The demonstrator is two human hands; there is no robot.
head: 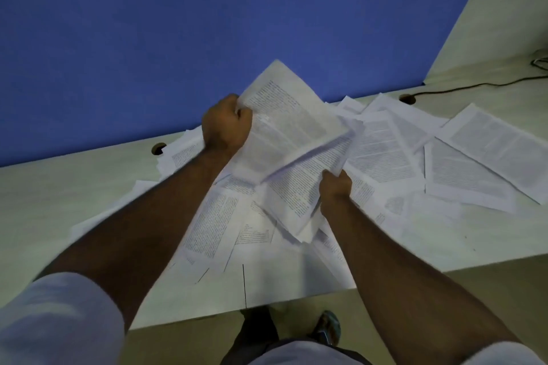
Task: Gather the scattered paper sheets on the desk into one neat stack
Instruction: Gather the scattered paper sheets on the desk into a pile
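**Both hands grip a loose bundle of pages over a littered desk**

The left hand [226,124] and right hand [335,187] are closed on opposite edges of a ragged bundle of sheets [296,139], lifted between them. Other printed sheets [462,154] lie scattered across the desk [53,195]. The print is too blurred to read.

desk [74,195]: pale | printed sheets [462,157] scattered flat | black cable [462,86] at far right
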